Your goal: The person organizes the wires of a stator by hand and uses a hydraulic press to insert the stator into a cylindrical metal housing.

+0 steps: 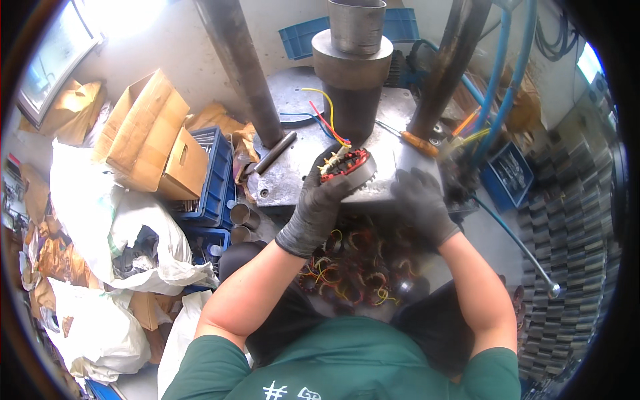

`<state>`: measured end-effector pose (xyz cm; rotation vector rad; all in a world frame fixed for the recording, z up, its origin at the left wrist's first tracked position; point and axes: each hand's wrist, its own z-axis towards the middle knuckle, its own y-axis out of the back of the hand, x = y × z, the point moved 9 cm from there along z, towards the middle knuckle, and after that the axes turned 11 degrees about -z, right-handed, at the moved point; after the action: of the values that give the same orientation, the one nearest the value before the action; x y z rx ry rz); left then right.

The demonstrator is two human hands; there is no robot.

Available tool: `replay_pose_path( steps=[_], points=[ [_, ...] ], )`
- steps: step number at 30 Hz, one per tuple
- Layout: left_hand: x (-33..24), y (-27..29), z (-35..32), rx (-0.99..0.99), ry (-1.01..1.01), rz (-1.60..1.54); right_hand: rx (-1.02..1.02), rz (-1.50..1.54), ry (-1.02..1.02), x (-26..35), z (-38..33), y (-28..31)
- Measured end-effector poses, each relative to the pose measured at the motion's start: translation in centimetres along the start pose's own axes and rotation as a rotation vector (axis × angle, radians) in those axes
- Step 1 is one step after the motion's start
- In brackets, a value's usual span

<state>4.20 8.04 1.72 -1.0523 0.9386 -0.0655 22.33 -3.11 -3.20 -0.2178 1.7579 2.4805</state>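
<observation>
My left hand [321, 203], in a dark grey glove, grips a motor stator [360, 172] with red and black windings, tilted above the front of a steel press bed [293, 175]. Yellow, red and blue lead wires [331, 115] rise from the stator toward the press's central steel cylinder [353, 67]. At the bed's front right, my gloved right hand [424, 205] is slightly blurred, fingers stretched out and nothing visible in them. Just beyond it lies a tool with an orange handle [420, 143] and a thin metal shaft. A short steel rod [276, 153] rests on the bed's left side.
Thick steel pillars [241, 67] flank the cylinder. Several wound stators [360, 267] lie below the bed, between my legs. To the left stand blue crates [217, 173], cardboard boxes [143, 127] and white sacks [93, 327]. Stacked dark metal parts [573, 247] and a ball-ended lever [520, 250] are on the right.
</observation>
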Motion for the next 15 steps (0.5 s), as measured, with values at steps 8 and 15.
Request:
replay_pose_path(
  steps=[8,15],
  points=[
    [2.0,0.2,-0.7,-0.081,0.258,-0.310,-0.536,0.878,-0.443,-3.8,-1.1,8.8],
    [4.2,0.8,-0.4,-0.205,0.440,-0.529,-0.120,0.800,-0.555,-4.9,0.0,5.1]
  ],
)
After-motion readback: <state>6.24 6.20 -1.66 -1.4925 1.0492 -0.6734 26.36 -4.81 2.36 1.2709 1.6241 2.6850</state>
